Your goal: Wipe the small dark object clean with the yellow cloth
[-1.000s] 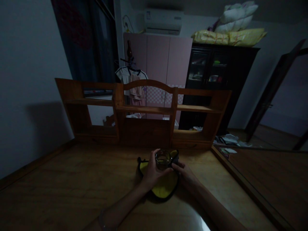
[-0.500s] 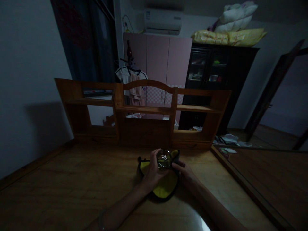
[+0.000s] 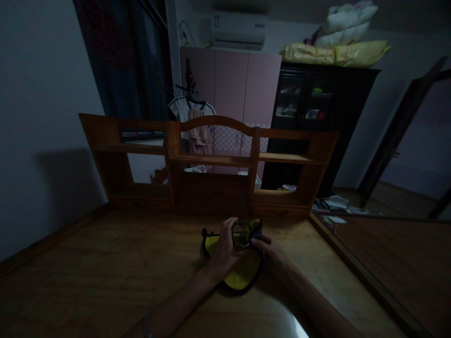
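My left hand [image 3: 224, 249] is wrapped round a clear glass [image 3: 239, 238], holding it tilted above the desk. A yellow cloth with a black edge [image 3: 242, 277] hangs and spreads under the glass. My right hand [image 3: 270, 249] pinches a bunched, grey-backed part of this cloth against the glass's right side, near its rim. Dim light hides how far the cloth reaches into the glass. The right fingertips are partly covered by the cloth.
The wooden desktop [image 3: 116, 272] carries a low wooden shelf unit [image 3: 211, 159] along its back. A raised wooden edge [image 3: 352, 263] runs along the right. Beyond stand a pink wardrobe [image 3: 230, 84], a dark cabinet [image 3: 324, 103] and hanging clothes [image 3: 199, 122].
The glass has turned in my left hand, so its side shows more and its opening faces further right. The right hand with the cloth has barely moved.
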The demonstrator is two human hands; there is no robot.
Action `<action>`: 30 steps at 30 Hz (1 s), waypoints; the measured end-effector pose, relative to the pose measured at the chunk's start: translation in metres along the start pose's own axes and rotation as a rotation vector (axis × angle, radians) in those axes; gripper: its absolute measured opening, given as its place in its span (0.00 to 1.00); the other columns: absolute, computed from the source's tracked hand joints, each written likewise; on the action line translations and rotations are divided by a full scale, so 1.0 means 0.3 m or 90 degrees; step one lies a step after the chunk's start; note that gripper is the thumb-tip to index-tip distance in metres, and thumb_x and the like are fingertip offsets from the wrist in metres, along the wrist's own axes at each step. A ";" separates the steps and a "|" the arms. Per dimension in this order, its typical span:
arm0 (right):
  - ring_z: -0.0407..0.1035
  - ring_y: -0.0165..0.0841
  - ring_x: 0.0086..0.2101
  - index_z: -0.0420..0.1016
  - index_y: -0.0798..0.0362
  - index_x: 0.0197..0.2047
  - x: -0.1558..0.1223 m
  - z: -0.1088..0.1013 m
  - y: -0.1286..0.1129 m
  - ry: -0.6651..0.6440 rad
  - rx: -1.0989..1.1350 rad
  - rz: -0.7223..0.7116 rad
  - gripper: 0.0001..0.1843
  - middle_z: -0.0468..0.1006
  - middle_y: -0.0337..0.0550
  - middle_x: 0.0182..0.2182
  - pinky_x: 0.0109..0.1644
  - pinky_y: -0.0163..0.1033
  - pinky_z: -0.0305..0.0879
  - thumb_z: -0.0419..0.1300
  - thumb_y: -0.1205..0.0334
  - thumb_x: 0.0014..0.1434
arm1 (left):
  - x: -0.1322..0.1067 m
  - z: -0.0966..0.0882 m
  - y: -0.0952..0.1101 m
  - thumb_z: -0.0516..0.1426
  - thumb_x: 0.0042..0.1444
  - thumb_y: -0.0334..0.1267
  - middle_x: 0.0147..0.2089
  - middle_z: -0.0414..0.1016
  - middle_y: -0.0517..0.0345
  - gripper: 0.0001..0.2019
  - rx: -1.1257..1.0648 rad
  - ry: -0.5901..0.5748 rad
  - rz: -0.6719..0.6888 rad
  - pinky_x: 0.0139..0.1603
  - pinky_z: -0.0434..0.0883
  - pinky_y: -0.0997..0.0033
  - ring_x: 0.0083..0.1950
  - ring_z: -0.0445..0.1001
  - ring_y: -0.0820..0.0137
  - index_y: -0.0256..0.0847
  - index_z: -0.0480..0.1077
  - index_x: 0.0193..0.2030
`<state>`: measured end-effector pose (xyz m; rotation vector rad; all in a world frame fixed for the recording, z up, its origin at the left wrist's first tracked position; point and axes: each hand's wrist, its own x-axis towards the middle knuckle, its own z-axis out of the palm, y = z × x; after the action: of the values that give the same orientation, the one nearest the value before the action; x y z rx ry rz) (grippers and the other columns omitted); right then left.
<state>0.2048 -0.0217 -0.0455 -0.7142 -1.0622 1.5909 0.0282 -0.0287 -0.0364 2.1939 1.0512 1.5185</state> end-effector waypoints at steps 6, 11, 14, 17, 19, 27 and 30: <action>0.76 0.40 0.39 0.77 0.55 0.45 -0.003 0.002 0.006 -0.002 0.021 0.000 0.17 0.81 0.48 0.42 0.47 0.42 0.68 0.68 0.64 0.50 | -0.003 0.000 0.001 0.64 0.52 0.40 0.63 0.53 0.46 0.38 0.007 0.004 -0.005 0.63 0.61 0.53 0.65 0.57 0.57 0.45 0.47 0.65; 0.76 0.40 0.39 0.77 0.56 0.45 -0.006 0.003 0.007 0.004 0.026 0.001 0.18 0.81 0.48 0.41 0.47 0.44 0.67 0.68 0.64 0.49 | -0.002 -0.001 0.003 0.64 0.51 0.41 0.63 0.54 0.46 0.39 0.017 0.007 -0.003 0.63 0.61 0.53 0.65 0.57 0.57 0.45 0.47 0.64; 0.75 0.41 0.42 0.76 0.55 0.46 -0.009 0.008 0.000 -0.021 0.029 -0.008 0.18 0.80 0.48 0.44 0.50 0.45 0.66 0.67 0.64 0.50 | 0.000 0.001 0.003 0.64 0.51 0.41 0.63 0.54 0.46 0.39 0.019 0.010 0.002 0.64 0.60 0.53 0.65 0.57 0.57 0.44 0.47 0.64; 0.74 0.42 0.44 0.75 0.55 0.46 -0.011 0.011 -0.006 -0.033 0.028 -0.007 0.19 0.79 0.48 0.45 0.51 0.47 0.66 0.68 0.65 0.48 | 0.000 0.003 0.003 0.64 0.51 0.41 0.63 0.54 0.46 0.38 0.019 0.014 0.003 0.64 0.60 0.54 0.65 0.56 0.58 0.44 0.48 0.64; 0.74 0.43 0.44 0.75 0.55 0.46 -0.009 0.011 -0.008 -0.033 0.024 -0.007 0.20 0.79 0.48 0.45 0.50 0.47 0.66 0.68 0.65 0.48 | 0.000 0.004 0.003 0.64 0.51 0.40 0.62 0.54 0.46 0.38 0.014 0.017 0.001 0.64 0.60 0.54 0.65 0.56 0.58 0.44 0.48 0.64; 0.74 0.42 0.44 0.76 0.54 0.45 -0.013 0.016 -0.012 -0.024 0.029 -0.006 0.19 0.79 0.48 0.45 0.51 0.46 0.65 0.68 0.65 0.48 | -0.001 0.008 0.003 0.64 0.51 0.39 0.62 0.53 0.46 0.38 -0.006 0.017 -0.005 0.64 0.59 0.53 0.65 0.56 0.58 0.44 0.47 0.64; 0.74 0.42 0.44 0.75 0.55 0.46 -0.017 0.023 -0.015 -0.031 0.037 -0.005 0.19 0.79 0.49 0.46 0.52 0.47 0.65 0.67 0.66 0.49 | -0.001 0.010 0.001 0.64 0.51 0.40 0.62 0.53 0.46 0.38 -0.008 0.015 -0.012 0.63 0.60 0.53 0.64 0.56 0.58 0.44 0.48 0.64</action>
<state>0.2022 -0.0284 -0.0389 -0.6339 -1.0489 1.6334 0.0309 -0.0287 -0.0377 2.1561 1.0638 1.5432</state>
